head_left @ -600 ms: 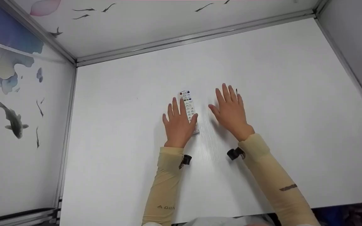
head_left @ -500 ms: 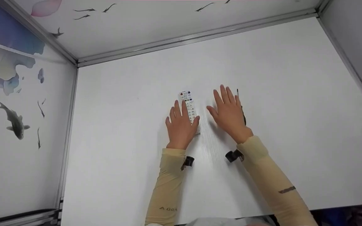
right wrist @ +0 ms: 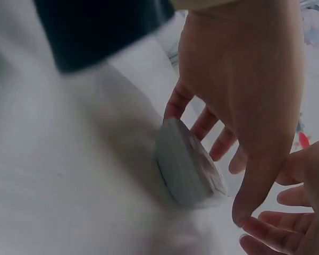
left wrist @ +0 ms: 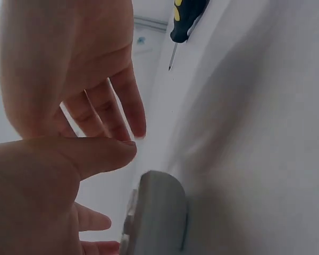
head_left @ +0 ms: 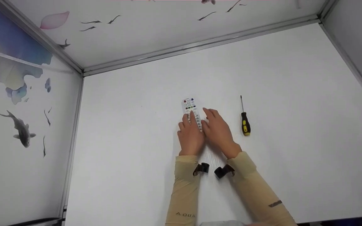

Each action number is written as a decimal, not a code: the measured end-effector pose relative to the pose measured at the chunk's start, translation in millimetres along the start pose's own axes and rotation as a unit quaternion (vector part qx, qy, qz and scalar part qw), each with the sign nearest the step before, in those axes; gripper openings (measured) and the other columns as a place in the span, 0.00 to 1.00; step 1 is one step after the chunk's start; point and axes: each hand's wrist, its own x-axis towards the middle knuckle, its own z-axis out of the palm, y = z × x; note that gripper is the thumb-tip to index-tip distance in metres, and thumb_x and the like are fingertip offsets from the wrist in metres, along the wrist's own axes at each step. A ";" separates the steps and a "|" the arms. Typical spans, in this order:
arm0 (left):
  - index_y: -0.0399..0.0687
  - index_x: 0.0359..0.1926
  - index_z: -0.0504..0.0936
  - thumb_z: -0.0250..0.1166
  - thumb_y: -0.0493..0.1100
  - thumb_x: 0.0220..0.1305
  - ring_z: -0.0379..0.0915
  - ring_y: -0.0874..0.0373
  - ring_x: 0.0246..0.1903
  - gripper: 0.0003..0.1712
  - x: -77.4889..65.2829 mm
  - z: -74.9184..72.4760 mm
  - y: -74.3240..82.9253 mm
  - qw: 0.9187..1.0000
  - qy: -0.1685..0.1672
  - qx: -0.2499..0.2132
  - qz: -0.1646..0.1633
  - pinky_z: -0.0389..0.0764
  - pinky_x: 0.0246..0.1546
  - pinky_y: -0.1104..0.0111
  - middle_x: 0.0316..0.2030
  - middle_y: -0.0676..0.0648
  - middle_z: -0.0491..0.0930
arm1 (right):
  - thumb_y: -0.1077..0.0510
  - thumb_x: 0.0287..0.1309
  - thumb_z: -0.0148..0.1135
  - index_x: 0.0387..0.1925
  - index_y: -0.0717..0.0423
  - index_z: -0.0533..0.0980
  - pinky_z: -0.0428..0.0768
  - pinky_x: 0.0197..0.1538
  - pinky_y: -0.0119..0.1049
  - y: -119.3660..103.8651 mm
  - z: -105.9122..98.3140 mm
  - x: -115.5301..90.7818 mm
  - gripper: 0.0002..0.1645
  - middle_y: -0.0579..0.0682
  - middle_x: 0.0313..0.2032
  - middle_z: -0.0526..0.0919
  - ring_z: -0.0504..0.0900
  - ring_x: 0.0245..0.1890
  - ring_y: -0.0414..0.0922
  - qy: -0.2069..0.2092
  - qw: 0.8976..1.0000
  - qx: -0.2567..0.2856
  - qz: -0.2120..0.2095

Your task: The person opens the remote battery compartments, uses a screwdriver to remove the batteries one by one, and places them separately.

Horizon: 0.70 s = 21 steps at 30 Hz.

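Observation:
A white remote control with rows of small buttons lies on the white table, its lower part covered by my left hand. The fingers of that hand reach over the remote's buttons, and its thumb stands apart from them. Just right of the remote is my right hand, palm turned inward, fingers extended, close to the left hand. In the left wrist view the remote's rounded end shows below the left thumb, with the right hand above. Whether any finger touches the remote is unclear.
A black and yellow screwdriver lies right of the hands, its shaft pointing to the back. Metal-framed panels printed with fish and flowers border the table at the left and back; a plain grey panel stands at the right.
My right hand has moved left and nearer to me, beside the remote, leaving the screwdriver in full view. My left hand has shifted toward the remote's near end. The head view has moved slightly.

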 end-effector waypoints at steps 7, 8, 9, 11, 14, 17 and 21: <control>0.48 0.67 0.54 0.49 0.49 0.65 0.60 0.48 0.46 0.31 2.9 13.3 -2.5 0.999 0.024 -0.029 -0.012 0.72 0.33 0.60 0.59 0.38 0.56 | 0.50 0.63 0.48 0.60 0.53 0.65 0.71 0.49 0.42 2.8 24.2 -5.3 0.25 0.50 0.54 0.70 0.74 0.48 0.44 0.013 0.995 0.093 0.026; 0.48 0.67 0.53 0.49 0.48 0.65 0.61 0.48 0.45 0.31 3.2 14.5 -3.2 0.999 0.024 -0.034 -0.015 0.72 0.32 0.60 0.58 0.38 0.57 | 0.50 0.63 0.48 0.59 0.52 0.66 0.71 0.50 0.41 4.4 27.3 -6.8 0.25 0.49 0.53 0.71 0.73 0.48 0.43 0.019 0.994 0.105 0.032; 0.49 0.67 0.53 0.49 0.48 0.65 0.61 0.47 0.45 0.32 3.6 15.1 -4.0 0.999 0.020 -0.043 -0.019 0.72 0.31 0.60 0.58 0.38 0.56 | 0.49 0.63 0.47 0.58 0.52 0.67 0.71 0.51 0.40 5.9 30.1 -8.5 0.24 0.48 0.52 0.72 0.73 0.49 0.43 0.024 0.992 0.116 0.036; 0.52 0.68 0.51 0.52 0.49 0.63 0.61 0.48 0.46 0.34 4.8 15.1 -6.4 0.998 0.012 -0.057 -0.032 0.73 0.29 0.60 0.59 0.38 0.56 | 0.49 0.63 0.46 0.58 0.51 0.68 0.70 0.52 0.39 8.7 34.7 -11.6 0.23 0.47 0.51 0.74 0.72 0.50 0.42 0.029 0.989 0.136 0.040; 0.55 0.68 0.51 0.57 0.51 0.58 0.62 0.48 0.48 0.39 9.0 11.4 -10.4 0.994 0.006 -0.088 -0.062 0.74 0.29 0.58 0.59 0.39 0.55 | 0.48 0.64 0.46 0.57 0.49 0.69 0.68 0.54 0.38 12.6 38.6 -14.5 0.22 0.43 0.50 0.75 0.71 0.51 0.40 0.036 0.984 0.167 0.040; 0.56 0.68 0.51 0.62 0.53 0.53 0.66 0.51 0.46 0.44 14.8 8.3 -14.3 0.989 0.003 -0.120 -0.081 0.75 0.28 0.59 0.59 0.40 0.55 | 0.48 0.63 0.48 0.56 0.45 0.70 0.68 0.53 0.36 16.7 40.1 -13.5 0.21 0.39 0.48 0.76 0.72 0.50 0.37 0.057 0.977 0.200 0.039; 0.58 0.68 0.50 0.62 0.53 0.49 0.68 0.57 0.37 0.46 19.8 13.0 -21.2 0.982 0.002 -0.165 -0.093 0.73 0.26 0.64 0.58 0.45 0.57 | 0.50 0.62 0.49 0.55 0.44 0.71 0.71 0.50 0.33 21.1 41.4 -12.2 0.19 0.36 0.44 0.77 0.74 0.46 0.33 0.070 0.970 0.228 0.044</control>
